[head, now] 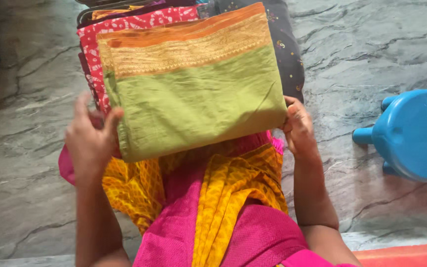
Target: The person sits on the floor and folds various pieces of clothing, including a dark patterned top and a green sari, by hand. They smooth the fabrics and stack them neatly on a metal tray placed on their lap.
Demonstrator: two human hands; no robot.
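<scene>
A folded green cloth [198,99] with an orange and gold border is held at both near corners, above the lap. The left hand [89,138] is set at the cloth's 8 o'clock corner; its thumb is pressed on the top face, while the fingers are raised and spread behind the edge, so the grip looks light. The right hand [298,126] is closed on the 4 o'clock corner, fingers curled under and thumb on top, so that the fold is kept flat and square.

The cloth is laid over a stack of folded cloths, which reaches toward 12 o'clock: a red dotted cloth [139,22] shows at its 11 o'clock edge and a dark cloth [287,44] at 2 o'clock. The edges are roughly matched, as though for an even pile.

A yellow and pink garment [223,198] is draped at 6 o'clock. A blue stool [411,133] is seen at 3 o'clock, well apart, on the grey stone floor [25,148].
</scene>
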